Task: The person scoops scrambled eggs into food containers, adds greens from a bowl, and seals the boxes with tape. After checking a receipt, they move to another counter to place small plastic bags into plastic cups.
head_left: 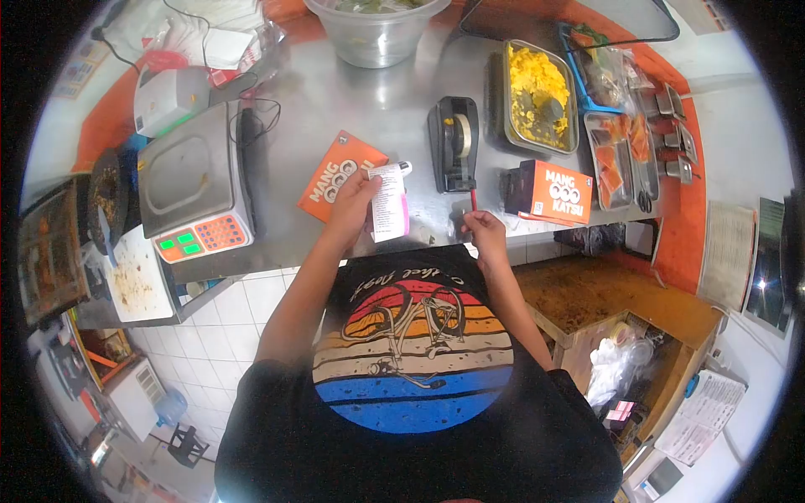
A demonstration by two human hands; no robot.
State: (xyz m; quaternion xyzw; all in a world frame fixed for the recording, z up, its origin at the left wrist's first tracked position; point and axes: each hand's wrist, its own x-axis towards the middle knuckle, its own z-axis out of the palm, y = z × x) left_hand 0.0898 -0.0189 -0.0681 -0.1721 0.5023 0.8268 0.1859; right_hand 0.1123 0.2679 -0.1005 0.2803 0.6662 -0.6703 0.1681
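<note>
My left hand is closed on a printed receipt, a long white slip with a pink edge on its right side. Under that hand lies a flat orange box with "Mang Katsu" lettering, tilted on the steel counter. My right hand is pinched at the counter's front edge, just below a thin red strip or stick; what its fingers hold, if anything, is too small to make out. Straight ahead of it stands a black tape dispenser with a roll of tape. To its right is another orange box.
A digital scale and a small white printer stand at the left. At the back is a clear bowl. A container of yellow food and a metal tray with orange pieces sit on the right.
</note>
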